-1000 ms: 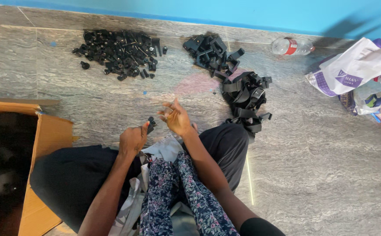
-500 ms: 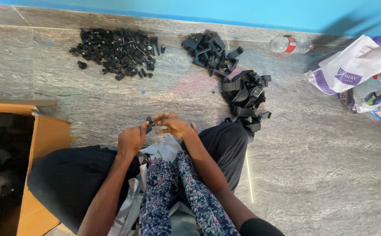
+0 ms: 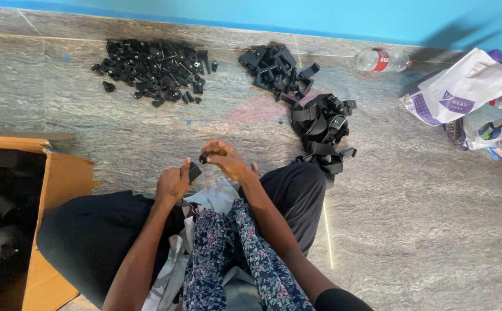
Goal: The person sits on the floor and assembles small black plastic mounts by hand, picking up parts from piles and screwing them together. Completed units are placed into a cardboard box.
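Observation:
I sit on a stone floor with my knees apart. My left hand grips a small black plastic part just above my lap. My right hand pinches a smaller black piece close beside it; the two pieces nearly touch. Straight ahead lies a heap of small black parts. To the right of it sits a pile of larger black brackets, and nearer to my right knee lies a pile of black assembled clips.
An open cardboard box with dark contents stands at my left. A plastic bottle lies by the blue wall. White and coloured plastic bags sit at the far right. Patterned cloth drapes over my lap.
My right hand has drawn back from a raised reach and come in toward the left hand, now holding a small black piece against the left hand's part.

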